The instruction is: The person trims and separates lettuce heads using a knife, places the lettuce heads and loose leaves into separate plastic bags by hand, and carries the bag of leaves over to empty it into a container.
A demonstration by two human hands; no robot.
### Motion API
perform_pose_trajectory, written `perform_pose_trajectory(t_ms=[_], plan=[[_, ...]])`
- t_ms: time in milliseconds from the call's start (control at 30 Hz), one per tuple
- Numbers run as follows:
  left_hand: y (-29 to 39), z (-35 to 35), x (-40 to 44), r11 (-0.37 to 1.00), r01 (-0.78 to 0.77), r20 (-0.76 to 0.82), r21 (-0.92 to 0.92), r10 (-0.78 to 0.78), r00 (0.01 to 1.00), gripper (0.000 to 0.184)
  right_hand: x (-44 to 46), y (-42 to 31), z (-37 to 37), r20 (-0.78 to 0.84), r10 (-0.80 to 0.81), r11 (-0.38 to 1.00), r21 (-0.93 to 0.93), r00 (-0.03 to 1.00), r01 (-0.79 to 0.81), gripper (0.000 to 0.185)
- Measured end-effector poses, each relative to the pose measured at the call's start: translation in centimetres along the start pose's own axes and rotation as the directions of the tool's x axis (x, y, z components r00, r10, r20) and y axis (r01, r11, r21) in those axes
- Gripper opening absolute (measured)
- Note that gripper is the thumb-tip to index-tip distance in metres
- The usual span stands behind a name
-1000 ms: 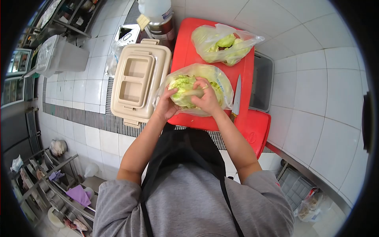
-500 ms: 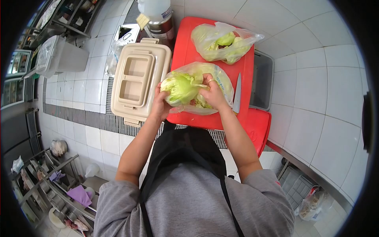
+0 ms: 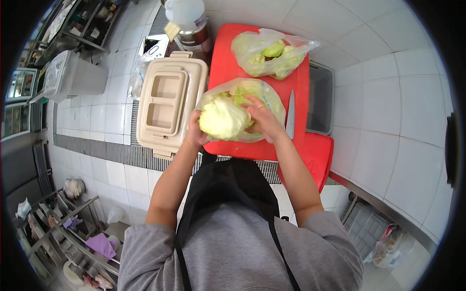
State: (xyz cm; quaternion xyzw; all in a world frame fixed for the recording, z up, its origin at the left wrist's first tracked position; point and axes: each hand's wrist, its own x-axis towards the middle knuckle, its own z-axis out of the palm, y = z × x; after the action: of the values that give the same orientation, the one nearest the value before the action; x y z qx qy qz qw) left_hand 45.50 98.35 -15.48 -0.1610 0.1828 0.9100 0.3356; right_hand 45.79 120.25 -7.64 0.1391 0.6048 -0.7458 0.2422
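A pale green head of lettuce (image 3: 224, 119) is held above an open clear plastic bag (image 3: 274, 104) with more leaves inside. My left hand (image 3: 195, 130) grips the lettuce from its left side, fingers partly hidden behind it. At the lettuce's right side is my right hand (image 3: 263, 119), fingers apart and slightly blurred; whether it touches the leaves I cannot tell. To the right of that hand a knife (image 3: 291, 114) lies on the red board (image 3: 225, 53), blade pointing away from me. A second clear bag (image 3: 247, 48) holding lettuce rests farther back.
A beige lidded container (image 3: 145, 114) with two recesses stands left of the board. Behind it are a metal pot (image 3: 196, 41) and a translucent jug (image 3: 187, 12). A grey bin (image 3: 320, 104) sits between the board and the tiled wall (image 3: 374, 109).
The lettuce has turned, with a rounder, paler side now facing up. My right hand's fingers have released a leaf and spread apart. My left hand keeps its hold.
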Motion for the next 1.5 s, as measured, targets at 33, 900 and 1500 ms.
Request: perform_pose_trajectory(t_ms=[33,900,1500], plan=[[0.1,1.3,0.4,0.997,0.005,-0.051,0.076,-0.001,0.999,0.054,-0.6,0.0,0.7,0.055,0.036,0.992,0.117,0.998,-0.042,0.074],[-2.2,5.4,-0.9,0.978,0.013,-0.074,0.21,0.003,0.997,0.074,-1.9,1.7,3.2,-0.063,-0.7,0.622,-0.543,0.711,0.564,0.032],[-1.9,1.0,-2.9,0.989,0.107,0.194,-0.104,-0.085,0.977,0.087,2.2,1.8,-2.7,-0.186,-0.433,0.818,-0.491,0.882,0.298,0.027]])
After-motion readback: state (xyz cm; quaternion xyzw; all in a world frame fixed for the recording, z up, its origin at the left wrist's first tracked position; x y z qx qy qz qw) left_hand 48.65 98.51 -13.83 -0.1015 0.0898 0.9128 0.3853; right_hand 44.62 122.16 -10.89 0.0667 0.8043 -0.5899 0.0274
